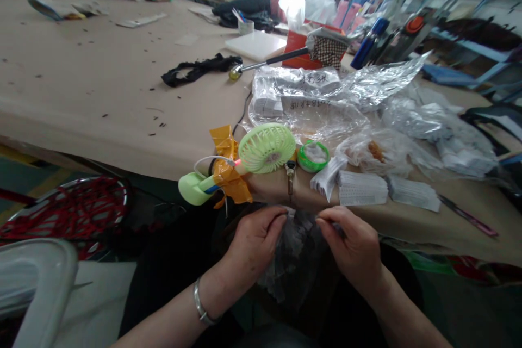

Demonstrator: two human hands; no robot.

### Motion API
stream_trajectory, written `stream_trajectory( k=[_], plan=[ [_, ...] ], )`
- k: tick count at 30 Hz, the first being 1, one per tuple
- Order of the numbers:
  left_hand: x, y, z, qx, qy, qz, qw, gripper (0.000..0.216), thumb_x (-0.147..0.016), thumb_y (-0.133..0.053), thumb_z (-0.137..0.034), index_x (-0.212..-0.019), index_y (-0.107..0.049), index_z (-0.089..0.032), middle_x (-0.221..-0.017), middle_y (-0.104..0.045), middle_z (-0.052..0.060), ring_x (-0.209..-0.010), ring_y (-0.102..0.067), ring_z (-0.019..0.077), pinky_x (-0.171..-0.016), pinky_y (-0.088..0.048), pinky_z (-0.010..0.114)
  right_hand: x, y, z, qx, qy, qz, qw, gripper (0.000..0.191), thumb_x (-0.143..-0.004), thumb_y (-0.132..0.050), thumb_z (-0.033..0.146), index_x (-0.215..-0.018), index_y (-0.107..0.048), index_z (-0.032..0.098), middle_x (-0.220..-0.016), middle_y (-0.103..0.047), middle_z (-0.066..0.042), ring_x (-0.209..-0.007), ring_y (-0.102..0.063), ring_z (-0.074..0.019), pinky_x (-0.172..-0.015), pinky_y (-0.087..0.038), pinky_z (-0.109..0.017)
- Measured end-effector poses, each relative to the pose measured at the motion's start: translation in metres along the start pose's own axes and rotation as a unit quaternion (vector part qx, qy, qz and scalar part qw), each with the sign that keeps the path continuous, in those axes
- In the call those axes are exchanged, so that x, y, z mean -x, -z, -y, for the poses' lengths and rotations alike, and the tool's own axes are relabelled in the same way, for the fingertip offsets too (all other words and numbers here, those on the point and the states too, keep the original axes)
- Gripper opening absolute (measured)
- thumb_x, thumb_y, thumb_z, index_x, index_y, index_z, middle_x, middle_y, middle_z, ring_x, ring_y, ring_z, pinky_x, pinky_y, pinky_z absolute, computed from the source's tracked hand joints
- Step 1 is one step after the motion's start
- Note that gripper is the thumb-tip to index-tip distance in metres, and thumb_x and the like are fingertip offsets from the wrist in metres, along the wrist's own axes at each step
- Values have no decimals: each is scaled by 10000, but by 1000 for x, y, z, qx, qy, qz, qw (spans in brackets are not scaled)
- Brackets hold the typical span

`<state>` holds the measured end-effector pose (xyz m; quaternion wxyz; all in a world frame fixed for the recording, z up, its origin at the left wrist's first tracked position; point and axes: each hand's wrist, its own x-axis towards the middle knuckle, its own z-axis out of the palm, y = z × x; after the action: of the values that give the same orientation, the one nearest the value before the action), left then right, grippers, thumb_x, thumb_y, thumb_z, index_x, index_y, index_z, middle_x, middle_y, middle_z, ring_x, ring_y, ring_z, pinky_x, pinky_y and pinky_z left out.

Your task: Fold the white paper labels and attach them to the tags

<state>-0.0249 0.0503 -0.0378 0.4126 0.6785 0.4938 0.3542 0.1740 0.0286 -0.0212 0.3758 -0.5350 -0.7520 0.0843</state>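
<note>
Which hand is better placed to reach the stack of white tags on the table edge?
Probably the right hand: the stack of white tags lies just beyond it, while the left hand sits below the green fan. Both hands pinch the gray fabric.

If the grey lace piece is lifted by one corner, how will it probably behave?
The grey lace piece would probably hang floppy: it sags and folds between the left hand and the right hand. It looks sheer, so it is likely very light. Its open, scalloped edge may catch on fingers.
</note>
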Motion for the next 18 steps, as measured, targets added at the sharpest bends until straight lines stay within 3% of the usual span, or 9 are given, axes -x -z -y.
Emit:
stream_trajectory(
  k=[3, 7, 11, 15, 18],
  plan=[
    [3, -6, 16, -35, 10, -21, 999, 297, -834, -529, -238, -1095, -652, -167, -1063, -705, 85, -974, -645, 215, -879, -464, 323, -3, 11, -15, 155, 58, -59, 985, 169, -828, -616, 193, -995, -642, 179, -978, -674, -79, -999, -587, -234, -914, -458, -394],
    [13, -16, 23, -10, 50, 9, 999, 228, -829, -542, -257, -985, -697, -198, -967, -730, 71, -902, -662, 217, -833, -474, 317, -4, 5, -28, 266, 76, -59, 959, 298, -816, -644, 245, -1105, -632, 175, -1193, -650, -103, -1197, -489, -323, -1038, -325, -530],
    [17, -23, 13, 53, 78, 40, 995, 175, -828, -549, -253, -860, -713, -204, -813, -724, 39, -761, -647, 181, -717, -463, 262, -3, -2, -33, 253, 93, -81, 959, 227, -816, -643, 185, -1040, -659, 215, -1108, -705, -47, -1156, -538, -282, -1064, -277, -537],
    [8, -28, -5, 126, 97, 64, 985, 154, -803, -555, -203, -764, -703, -184, -735, -691, 19, -723, -610, 157, -702, -440, 241, -6, 5, -34, 198, 101, -100, 970, 181, -819, -628, 144, -955, -675, 253, -1023, -730, -11, -1108, -581, -233, -1068, -287, -510],
    [-3, -33, -20, 235, 171, 105, 951, 156, -806, -575, -243, -737, -683, -153, -701, -662, 29, -675, -585, 141, -659, -438, 239, -2, 14, -31, 158, 113, -118, 974, 189, -814, -624, 124, -940, -673, 256, -992, -729, -17, -1082, -595, -224, -1046, -329, -503]
  ],
)
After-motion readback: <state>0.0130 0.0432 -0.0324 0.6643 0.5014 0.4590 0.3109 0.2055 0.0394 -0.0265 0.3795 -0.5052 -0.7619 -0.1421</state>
